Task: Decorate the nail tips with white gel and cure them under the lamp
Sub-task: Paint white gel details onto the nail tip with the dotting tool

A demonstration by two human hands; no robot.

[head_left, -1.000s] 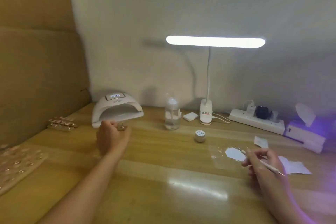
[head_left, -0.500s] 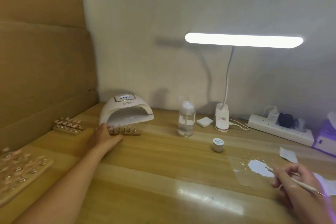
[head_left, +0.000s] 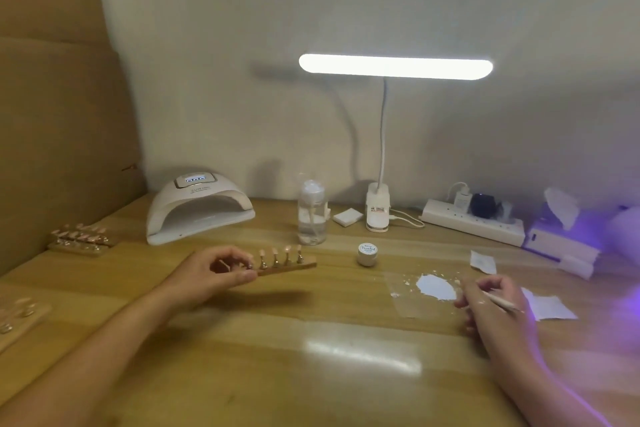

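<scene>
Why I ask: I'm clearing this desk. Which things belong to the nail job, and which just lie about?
Job: nail-tip holder in left hand, thin tool in right hand, white gel patch, gel jar, curing lamp.
Lying about: clear bottle, power strip, white pad, tissue box.

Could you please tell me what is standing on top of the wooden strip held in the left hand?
Four pale nail tips stand upright on small metal pegs along the wooden strip. The left hand grips its left end, covering whatever stands there.
</scene>
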